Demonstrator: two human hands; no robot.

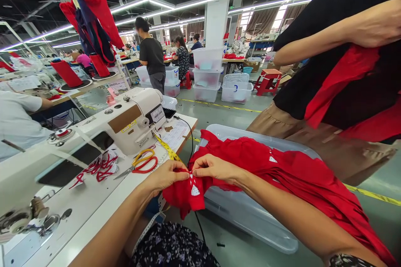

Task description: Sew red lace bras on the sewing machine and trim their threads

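Note:
A red garment (184,196) with a white patterned cutout hangs between my hands beside the table's right end. My left hand (167,175) pinches its upper edge just left of the white detail. Close beside it, my right hand (211,167) pinches the same edge, thumb and forefinger together. More red fabric (282,167) lies heaped over a clear plastic bin (250,212) to the right, a small white patch showing on it. Scissors (144,162) with yellow and red handles rest on the white table left of my hands, near a yellow measuring tape (167,147).
A white sewing machine (125,121) fills the left, with red and white scraps (102,166) on its bed. At right stands a person in black (332,71) holding red cloth. Stacked clear bins (206,77) and a red stool (268,82) are farther back.

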